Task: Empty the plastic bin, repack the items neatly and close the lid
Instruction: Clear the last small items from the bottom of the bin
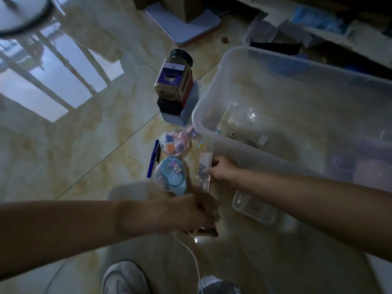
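Observation:
The clear plastic bin (214, 98) stands on the floor at the right, with a few small items left inside. Beside its near left corner my right hand (222, 171) grips a clear flat case (204, 168) with blue print, holding it at floor level. My left hand (191, 213) is blurred and curled at the lower edge of a round clear box of blue tape rolls (169, 177); whether it holds anything is unclear. A round clear box of coloured rolls (175, 143), a blue pen (153, 159) and a coffee jar (172, 78) on stacked boxes lie left of the bin.
A clear rectangular tray (254, 209) lies under my right forearm. A white flat board (184, 24) with a cardboard box is at the top. Shelves with clutter (318, 18) stand behind the bin. My shoe (125, 276) and a white cable (195, 259) are at the bottom.

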Available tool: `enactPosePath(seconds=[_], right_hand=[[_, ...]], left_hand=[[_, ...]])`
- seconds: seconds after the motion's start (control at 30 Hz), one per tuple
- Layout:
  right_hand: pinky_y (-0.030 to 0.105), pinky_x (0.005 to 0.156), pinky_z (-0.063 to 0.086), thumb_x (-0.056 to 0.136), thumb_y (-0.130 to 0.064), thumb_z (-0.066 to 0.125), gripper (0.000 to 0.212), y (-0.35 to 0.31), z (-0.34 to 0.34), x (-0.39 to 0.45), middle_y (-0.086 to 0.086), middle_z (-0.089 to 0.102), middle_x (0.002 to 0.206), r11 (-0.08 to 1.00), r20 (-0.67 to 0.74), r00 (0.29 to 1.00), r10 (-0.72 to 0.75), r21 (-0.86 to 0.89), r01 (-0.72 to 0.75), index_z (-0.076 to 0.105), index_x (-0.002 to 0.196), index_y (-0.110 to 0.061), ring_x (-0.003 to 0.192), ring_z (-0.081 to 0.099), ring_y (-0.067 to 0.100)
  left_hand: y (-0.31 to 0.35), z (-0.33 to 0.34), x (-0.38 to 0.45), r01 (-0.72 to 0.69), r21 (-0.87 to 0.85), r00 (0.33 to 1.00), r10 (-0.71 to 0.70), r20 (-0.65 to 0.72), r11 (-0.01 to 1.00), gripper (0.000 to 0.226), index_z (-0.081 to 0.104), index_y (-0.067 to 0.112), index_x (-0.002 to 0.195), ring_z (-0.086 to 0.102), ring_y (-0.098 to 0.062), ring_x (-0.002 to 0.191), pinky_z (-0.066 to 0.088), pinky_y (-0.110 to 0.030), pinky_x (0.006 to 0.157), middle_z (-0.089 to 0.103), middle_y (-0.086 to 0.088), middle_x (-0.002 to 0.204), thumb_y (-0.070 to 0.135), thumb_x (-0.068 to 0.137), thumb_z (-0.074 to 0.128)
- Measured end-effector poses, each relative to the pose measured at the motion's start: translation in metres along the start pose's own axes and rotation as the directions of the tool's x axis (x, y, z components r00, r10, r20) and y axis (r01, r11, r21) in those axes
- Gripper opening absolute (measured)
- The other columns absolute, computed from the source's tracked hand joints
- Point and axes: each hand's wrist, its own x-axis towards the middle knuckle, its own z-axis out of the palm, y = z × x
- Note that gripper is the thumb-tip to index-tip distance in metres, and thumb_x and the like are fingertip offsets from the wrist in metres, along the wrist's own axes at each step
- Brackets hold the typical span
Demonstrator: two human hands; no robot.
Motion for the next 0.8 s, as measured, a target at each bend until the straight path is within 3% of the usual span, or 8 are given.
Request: enactPosePath(seconds=[0.07,0.17,0.33,0.4,0.47,0.57,0.67,0.8], right_hand=[[0.037,0.076,0.062,0.083,-0.017,0.081,0.028,-0.003,0.007,0.009,0.008,0.074,0.102,0.995,0.014,1.0,0.019,0.102,-0.021,0.072,0.109,-0.009,0.086,0.073,0.028],[0.024,0.051,0.058,0.089,-0.007,0.074,0.028,-0.012,0.013,0.012,0.013,0.069,0.099,0.977,0.038,0.999,0.029,0.208,-0.036,0.067,0.114,0.003,0.068,0.067,0.022],[0.042,0.085,0.059,0.041,-0.062,0.067,0.082,0.015,0.021,0.055,0.009,0.074,0.097,0.998,-0.033,0.999,0.006,0.069,-0.003,0.068,0.108,-0.015,0.089,0.072,0.028],[0.045,0.092,0.057,0.053,-0.051,0.071,0.076,0.013,0.014,0.047,0.012,0.072,0.107,0.999,0.011,0.999,-0.038,0.03,0.038,0.063,0.12,-0.017,0.099,0.07,0.033],[0.038,0.093,0.053,0.085,-0.028,0.067,0.046,0.001,-0.002,0.014,0.013,0.07,0.117,0.988,0.022,0.992,-0.125,-0.087,0.127,0.062,0.127,-0.012,0.108,0.066,0.033],[0.034,0.077,0.05,0.101,-0.025,0.053,0.028,0.01,-0.025,-0.02,0.013,0.072,0.098,0.957,0.006,0.979,-0.204,-0.208,0.201,0.071,0.1,-0.004,0.093,0.068,0.029],[0.048,0.084,0.057,0.104,-0.035,0.05,0.036,0.036,-0.047,-0.071,0.006,0.074,0.088,0.989,0.067,0.987,-0.145,-0.014,0.146,0.073,0.093,-0.01,0.08,0.07,0.02],[0.052,0.092,0.057,0.103,-0.046,0.047,0.032,0.061,-0.073,-0.161,0.01,0.071,0.119,0.993,0.276,0.96,-0.052,0.117,0.02,0.061,0.124,-0.026,0.106,0.069,0.037]], left_hand=[[-0.009,0.015,0.004,0.032,0.015,0.999,-0.032,0.002,0.999,0.033,0.066,0.035,0.112,0.066,-0.008,0.096,0.059,-0.032,0.085,0.068,0.009,0.108,0.039,0.079,0.07],[-0.016,0.02,0.015,0.06,0.011,0.998,-0.06,-0.021,0.998,0.04,0.064,0.033,0.116,0.066,-0.009,0.097,0.058,-0.031,0.087,0.067,0.01,0.11,0.044,0.078,0.071],[-0.015,0.018,0.031,0.039,-0.026,0.995,-0.041,-0.088,0.999,0.045,0.064,0.033,0.119,0.064,-0.008,0.102,0.056,-0.03,0.091,0.066,0.013,0.115,0.048,0.078,0.072],[-0.011,0.016,0.034,0.01,-0.057,0.996,-0.015,-0.092,0.998,0.041,0.062,0.031,0.121,0.062,-0.004,0.101,0.054,-0.022,0.087,0.063,0.016,0.112,0.043,0.083,0.072],[-0.004,0.013,0.036,-0.014,-0.045,0.995,0.01,-0.099,0.999,0.036,0.06,0.029,0.121,0.058,0.0,0.088,0.048,-0.012,0.072,0.06,0.019,0.098,0.039,0.088,0.069],[0.011,0.01,0.037,-0.011,-0.055,0.991,0.003,-0.133,0.998,0.034,0.056,0.027,0.118,0.054,0.004,0.074,0.042,-0.006,0.054,0.055,0.019,0.088,0.039,0.089,0.068],[0.035,0.014,0.031,-0.056,0.028,0.98,0.061,-0.188,0.998,0.047,0.049,0.027,0.126,0.061,-0.003,0.078,0.052,-0.014,0.061,0.059,0.013,0.093,0.043,0.087,0.069],[0.065,0.044,0.024,-0.25,0.116,0.955,0.265,-0.133,0.961,0.047,0.052,0.022,0.126,0.069,-0.011,0.086,0.061,-0.034,0.077,0.069,0.006,0.103,0.043,0.087,0.068]])
